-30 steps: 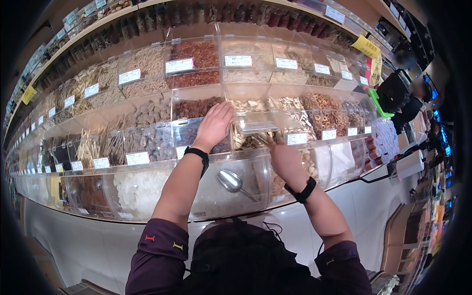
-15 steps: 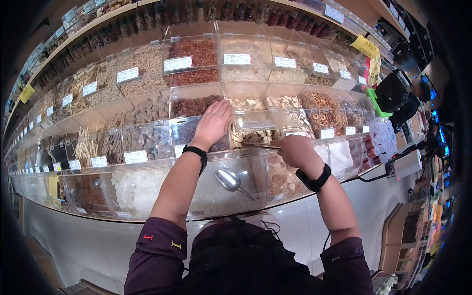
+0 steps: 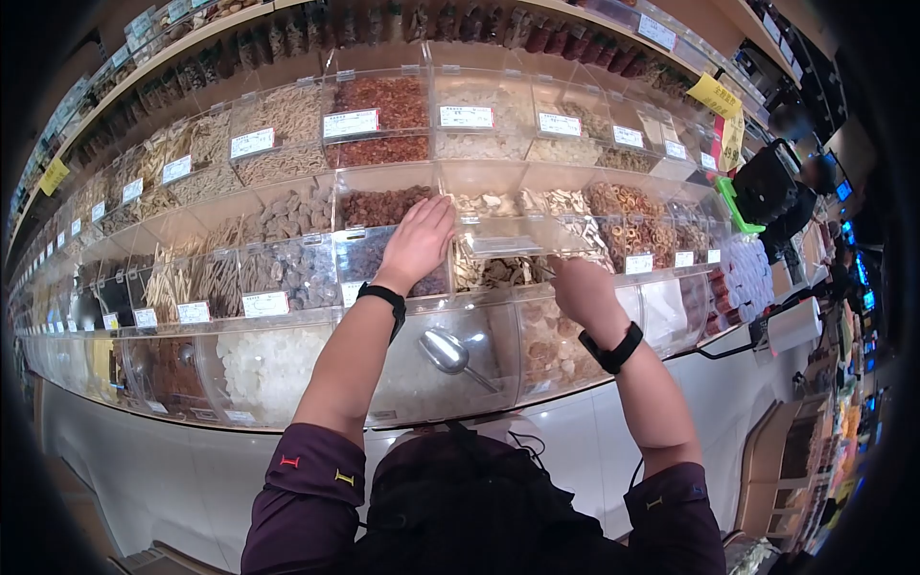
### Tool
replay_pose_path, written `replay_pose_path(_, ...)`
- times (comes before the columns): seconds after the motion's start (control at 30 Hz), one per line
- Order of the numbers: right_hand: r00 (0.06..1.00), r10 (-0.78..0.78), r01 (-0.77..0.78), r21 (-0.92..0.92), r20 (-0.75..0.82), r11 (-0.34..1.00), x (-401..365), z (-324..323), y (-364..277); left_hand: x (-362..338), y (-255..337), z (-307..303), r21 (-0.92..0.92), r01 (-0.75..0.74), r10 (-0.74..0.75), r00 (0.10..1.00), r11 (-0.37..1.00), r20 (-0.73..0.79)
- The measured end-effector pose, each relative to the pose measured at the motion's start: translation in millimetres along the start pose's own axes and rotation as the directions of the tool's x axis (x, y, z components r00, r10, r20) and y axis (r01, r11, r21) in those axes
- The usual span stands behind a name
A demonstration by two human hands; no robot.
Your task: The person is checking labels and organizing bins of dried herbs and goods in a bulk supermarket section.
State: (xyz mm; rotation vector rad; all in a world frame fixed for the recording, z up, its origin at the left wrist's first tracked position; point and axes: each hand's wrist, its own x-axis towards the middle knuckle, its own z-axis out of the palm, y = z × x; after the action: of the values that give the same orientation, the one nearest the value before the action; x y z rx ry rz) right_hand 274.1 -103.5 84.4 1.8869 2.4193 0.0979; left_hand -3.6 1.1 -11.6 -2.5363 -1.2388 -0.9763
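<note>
My left hand lies flat, fingers stretched, on the clear lid at the edge of the bin of dark red dried fruit. Beside it is a bin of pale dried slices, its clear flap above the slices. My right hand is closed at the right side of this bin, its fingertips at the opening. A thin tool, hardly visible, sticks out of its fingers into the bin. Below, a metal scoop lies in a lower clear bin.
Rows of clear bins with dried goods and price labels stretch left and right. White lumps fill a lower bin at left. At right are a green tray, a paper roll and blurred people in the background.
My right hand has turned and moved slightly right and up. The thin tool, earlier lying lengthwise across the bin opening, now hardly shows. My left hand stays on the lid.
</note>
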Motion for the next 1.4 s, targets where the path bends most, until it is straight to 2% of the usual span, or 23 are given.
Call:
replay_pose_path(0.07,0.997,0.062,-0.064,-0.076,-0.036,0.995,-2.8,16.5,-8.2,0.5,-0.7,-0.4,0.003,0.001,-0.001,1.000,1.000,0.006)
replay_pose_path(0.1,0.999,0.045,-0.047,-0.076,-0.023,0.996,-2.3,26.6,-8.9,0.2,-0.7,-0.3,0.003,-0.002,0.002,1.000,1.000,-0.002)
replay_pose_path(0.33,0.997,0.054,-0.056,-0.035,-0.055,0.998,-5.6,27.2,-6.3,1.6,0.0,-0.7,-0.002,-0.003,0.003,1.000,1.000,0.015)
replay_pose_path(0.4,0.984,0.150,-0.149,0.013,-0.097,0.989,0.8,32.4,-16.7,1.6,0.3,0.9,-0.010,-0.004,0.004,1.000,1.000,0.012)
replay_pose_path(0.43,0.984,0.151,-0.150,0.015,-0.099,0.989,4.6,39.3,-20.0,0.7,-0.3,0.9,-0.012,0.002,-0.002,1.000,1.000,0.010)
replay_pose_path(0.53,0.990,0.125,-0.126,-0.013,-0.070,0.992,14.9,63.0,-25.6,0.7,1.0,-1.5,0.006,0.000,0.000,1.000,1.000,0.009)
replay_pose_path(0.6,0.995,0.094,-0.092,-0.084,0.026,0.992,15.8,67.6,-29.8,0.6,0.9,-2.4,0.006,0.001,-0.001,1.000,1.000,0.007)
replay_pose_path(0.67,0.994,0.101,-0.097,-0.087,0.038,0.991,17.5,63.9,-24.0,1.6,1.0,-2.4,0.002,0.008,-0.008,1.000,1.000,0.006)
replay_pose_path(0.77,0.982,0.146,-0.153,-0.049,-0.116,0.987,24.5,62.1,-21.6,0.0,0.9,-2.2,-0.004,-0.003,0.003,1.000,1.000,-0.008)
replay_pose_path(0.9,0.993,0.055,-0.052,0.031,-0.101,0.998,51.6,84.1,-23.8,0.7,0.6,-1.0,0.026,-0.011,0.011,1.000,1.000,0.009)
replay_pose_path(0.97,0.951,0.034,-0.008,0.085,-0.308,0.996,67.6,92.9,-33.3,1.0,0.5,-1.2,0.040,-0.010,0.009,1.000,0.999,0.013)
replay_pose_path(1.07,0.968,0.088,-0.072,0.076,-0.234,0.995,94.7,119.4,-35.0,1.7,0.6,-1.3,0.035,-0.016,0.015,1.000,0.999,0.016)
replay_pose_path(1.17,0.963,0.101,-0.077,0.105,-0.251,0.992,97.4,130.0,-35.8,1.0,1.6,-2.0,0.009,0.008,-0.008,1.000,1.000,0.009)
replay_pose_path(1.2,0.962,0.098,-0.073,0.104,-0.253,0.992,94.4,118.6,-36.9,2.4,0.4,-1.4,0.011,0.010,-0.010,1.000,1.000,0.006)
replay_pose_path(1.27,0.986,0.051,-0.016,0.211,-0.161,0.977,81.4,94.8,-35.5,1.7,-0.5,0.1,0.003,0.003,-0.003,1.000,1.000,0.004)
replay_pose_path(1.4,0.978,0.080,-0.028,0.262,-0.191,0.965,71.8,87.6,-35.5,0.7,-2.1,0.7,0.021,-0.018,0.018,1.000,1.000,-0.003)
